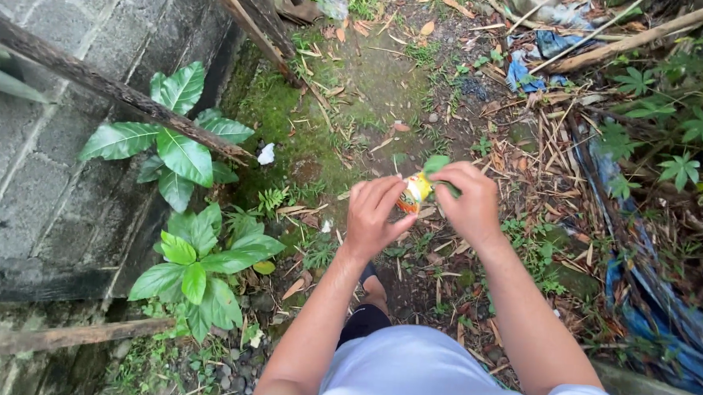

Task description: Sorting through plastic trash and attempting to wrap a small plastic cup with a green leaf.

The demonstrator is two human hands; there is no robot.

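Both hands close on one small packet (416, 190) in the middle: the left hand (373, 216) pinches its near end, the right hand (467, 203) its far end. It could tear suddenly and spill on the mossy ground (349, 93).

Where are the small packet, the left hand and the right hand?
small packet (414, 191), head view, on its yellow-orange side.
left hand (374, 219), head view, back of hand.
right hand (471, 204), head view, back of hand.

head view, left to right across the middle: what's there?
Block wall → leafy plant → white scrap → left hand → small yellow-orange packet → right hand → dry leaf litter → blue tarp.
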